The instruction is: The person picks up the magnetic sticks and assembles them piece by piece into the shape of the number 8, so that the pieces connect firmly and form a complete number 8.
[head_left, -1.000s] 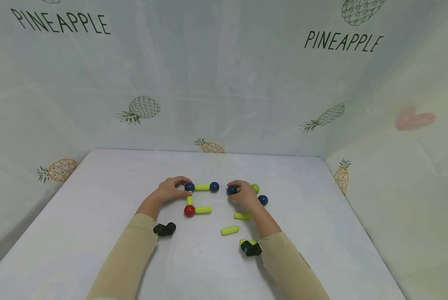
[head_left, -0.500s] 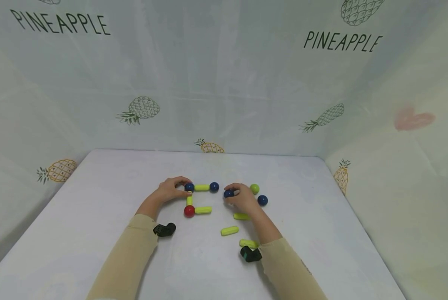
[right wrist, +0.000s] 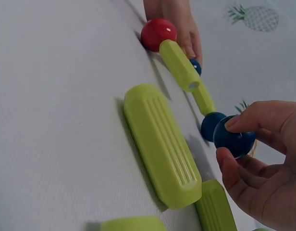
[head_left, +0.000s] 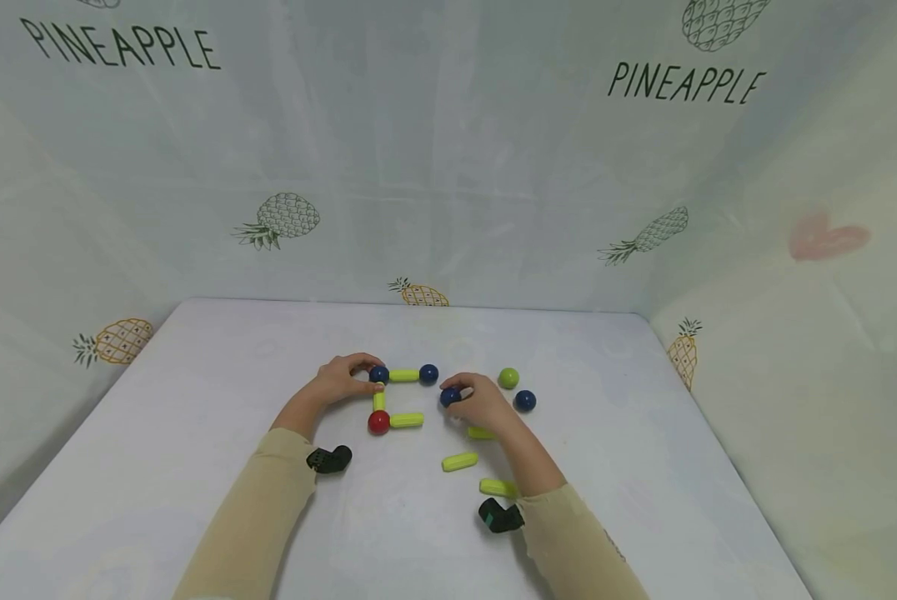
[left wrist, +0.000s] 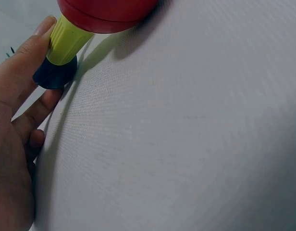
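Observation:
My left hand (head_left: 338, 378) grips a dark blue ball (head_left: 378, 375) at the corner of a C-shaped assembly. From that ball, one yellow-green rod (head_left: 404, 376) runs right to another blue ball (head_left: 428, 374). A second rod (left wrist: 68, 41) joins it to a red ball (head_left: 378, 422), from which a third rod (head_left: 407, 420) points right with a free end. Between thumb and fingers, my right hand (head_left: 482, 402) pinches a separate blue ball (right wrist: 234, 137), apart from the assembly and right of that rod's free end.
A green ball (head_left: 508, 378) and a blue ball (head_left: 525, 401) lie beyond my right hand. Loose yellow-green rods lie nearer: one partly behind the hand (head_left: 481, 433), one in the middle (head_left: 459, 462), another by the right cuff (head_left: 498, 487). Black wrist devices sit at both cuffs.
My right hand has brought its blue ball left and nearer to me, away from the green ball. The left hand and the assembly stay in place.

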`<state>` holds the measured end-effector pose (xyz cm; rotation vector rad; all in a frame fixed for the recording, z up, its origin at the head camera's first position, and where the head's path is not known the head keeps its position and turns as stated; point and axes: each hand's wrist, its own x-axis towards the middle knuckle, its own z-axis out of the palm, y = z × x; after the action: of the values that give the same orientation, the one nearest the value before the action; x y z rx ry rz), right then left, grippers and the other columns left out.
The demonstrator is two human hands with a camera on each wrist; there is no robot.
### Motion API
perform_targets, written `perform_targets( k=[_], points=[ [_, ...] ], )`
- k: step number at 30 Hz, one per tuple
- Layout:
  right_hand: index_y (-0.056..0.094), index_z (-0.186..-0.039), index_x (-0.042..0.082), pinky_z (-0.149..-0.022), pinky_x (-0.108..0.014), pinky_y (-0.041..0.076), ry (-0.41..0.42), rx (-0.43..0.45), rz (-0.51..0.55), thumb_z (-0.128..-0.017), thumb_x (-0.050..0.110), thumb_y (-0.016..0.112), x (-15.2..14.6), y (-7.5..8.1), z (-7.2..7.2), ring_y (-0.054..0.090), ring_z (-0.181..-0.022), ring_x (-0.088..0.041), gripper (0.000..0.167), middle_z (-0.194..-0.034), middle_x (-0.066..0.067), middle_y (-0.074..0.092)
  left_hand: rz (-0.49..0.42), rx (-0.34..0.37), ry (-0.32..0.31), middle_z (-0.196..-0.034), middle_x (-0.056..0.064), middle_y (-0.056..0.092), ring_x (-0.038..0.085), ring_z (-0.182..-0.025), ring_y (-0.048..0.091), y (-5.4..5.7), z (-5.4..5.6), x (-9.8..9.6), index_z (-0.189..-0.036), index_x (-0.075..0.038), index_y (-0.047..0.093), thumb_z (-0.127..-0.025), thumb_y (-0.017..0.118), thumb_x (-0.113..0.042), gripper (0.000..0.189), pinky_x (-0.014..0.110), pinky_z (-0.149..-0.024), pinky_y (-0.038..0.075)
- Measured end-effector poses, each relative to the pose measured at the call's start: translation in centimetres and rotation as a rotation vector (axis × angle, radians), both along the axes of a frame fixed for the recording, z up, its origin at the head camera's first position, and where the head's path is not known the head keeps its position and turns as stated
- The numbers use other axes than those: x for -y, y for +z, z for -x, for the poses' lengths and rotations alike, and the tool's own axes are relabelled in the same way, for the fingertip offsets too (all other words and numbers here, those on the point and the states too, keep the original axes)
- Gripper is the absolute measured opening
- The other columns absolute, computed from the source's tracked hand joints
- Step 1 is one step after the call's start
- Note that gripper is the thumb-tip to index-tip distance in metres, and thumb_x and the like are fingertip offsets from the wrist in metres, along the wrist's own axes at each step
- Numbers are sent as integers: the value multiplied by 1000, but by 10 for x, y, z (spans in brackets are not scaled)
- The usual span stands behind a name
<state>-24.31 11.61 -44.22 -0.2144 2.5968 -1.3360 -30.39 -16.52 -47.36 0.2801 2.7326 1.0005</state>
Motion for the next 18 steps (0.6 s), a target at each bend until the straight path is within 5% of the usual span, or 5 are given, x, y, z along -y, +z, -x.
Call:
perform_targets(
  k=[18],
  points=[
    [70,-111,12,-63,-27,47,101,72,-37,-81,6,75,5,8,-10,55,-75,-17,31,-109,-6,60,-1,-13,-29,-121,5,61,34,-120,47,1,2,1,-127,-19,62,-82,77,-43,53,59,-103,27]
  ],
)
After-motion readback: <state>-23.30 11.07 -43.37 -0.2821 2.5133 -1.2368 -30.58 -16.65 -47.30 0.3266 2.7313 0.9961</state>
